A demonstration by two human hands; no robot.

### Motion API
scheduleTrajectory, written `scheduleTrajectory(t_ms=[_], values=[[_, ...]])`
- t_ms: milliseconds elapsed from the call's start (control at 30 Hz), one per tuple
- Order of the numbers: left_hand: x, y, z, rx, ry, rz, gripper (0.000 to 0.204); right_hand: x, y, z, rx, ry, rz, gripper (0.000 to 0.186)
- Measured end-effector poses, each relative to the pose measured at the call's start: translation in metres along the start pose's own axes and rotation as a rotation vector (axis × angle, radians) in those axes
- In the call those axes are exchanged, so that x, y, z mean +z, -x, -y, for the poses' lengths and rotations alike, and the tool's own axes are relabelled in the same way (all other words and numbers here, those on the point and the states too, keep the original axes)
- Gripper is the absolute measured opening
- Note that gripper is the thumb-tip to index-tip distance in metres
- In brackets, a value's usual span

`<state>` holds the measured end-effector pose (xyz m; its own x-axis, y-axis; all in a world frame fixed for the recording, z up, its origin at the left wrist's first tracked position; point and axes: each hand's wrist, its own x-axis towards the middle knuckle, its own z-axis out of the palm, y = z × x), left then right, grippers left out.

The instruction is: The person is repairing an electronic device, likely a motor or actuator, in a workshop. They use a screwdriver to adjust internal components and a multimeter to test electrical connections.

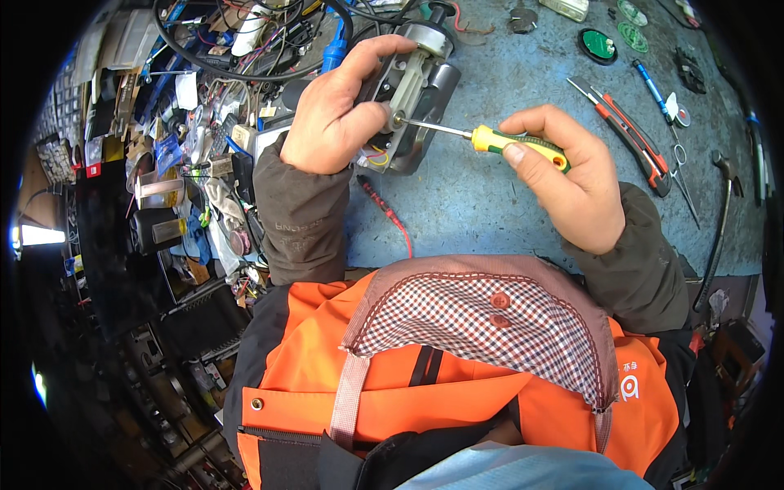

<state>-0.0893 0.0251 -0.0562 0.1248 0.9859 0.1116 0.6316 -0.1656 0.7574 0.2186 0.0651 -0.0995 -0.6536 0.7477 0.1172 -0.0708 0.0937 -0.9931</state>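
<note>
On the blue worktop lies an opened black device point(429, 94) with a grey inner frame, a silver round metal part at its far end and thin coloured wires at the near end. My left hand point(339, 114) steadies it from the left, index finger stretched to the metal part and thumb pressed on the frame. In my right hand point(572, 171) is a screwdriver point(514, 144) with a yellow and green handle, gripped between thumb and fingers. Its shaft points left, and the tip meets a round recess in the frame beside my left thumb; the tip itself is hidden there.
A red utility knife point(629, 139), scissors point(682, 167), a blue pen-like tool point(651, 86) and a green round part point(598, 45) lie to the right. A red probe point(377, 200) with its lead lies near me. Cables and piled parts crowd the left.
</note>
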Motion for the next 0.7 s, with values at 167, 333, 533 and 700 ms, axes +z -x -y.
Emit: scheduleTrajectory(t_ms=[167,333,533,700], values=[[0.0,0.001,0.001,0.064,-0.019,0.002,0.071,0.002,-0.001,-0.003,-0.057,0.029,-0.015,0.018],[-0.002,0.002,0.005,0.026,-0.059,-0.016,0.079,0.001,-0.001,-0.003,-0.07,0.029,-0.024,0.018],[0.006,0.004,-0.003,-0.03,-0.019,-0.105,0.08,-0.006,0.003,0.002,-0.023,0.022,0.011,0.022],[-0.006,0.004,0.002,-0.154,0.11,-0.071,0.063,-0.013,0.002,0.007,-0.015,-0.097,-0.154,0.02]])
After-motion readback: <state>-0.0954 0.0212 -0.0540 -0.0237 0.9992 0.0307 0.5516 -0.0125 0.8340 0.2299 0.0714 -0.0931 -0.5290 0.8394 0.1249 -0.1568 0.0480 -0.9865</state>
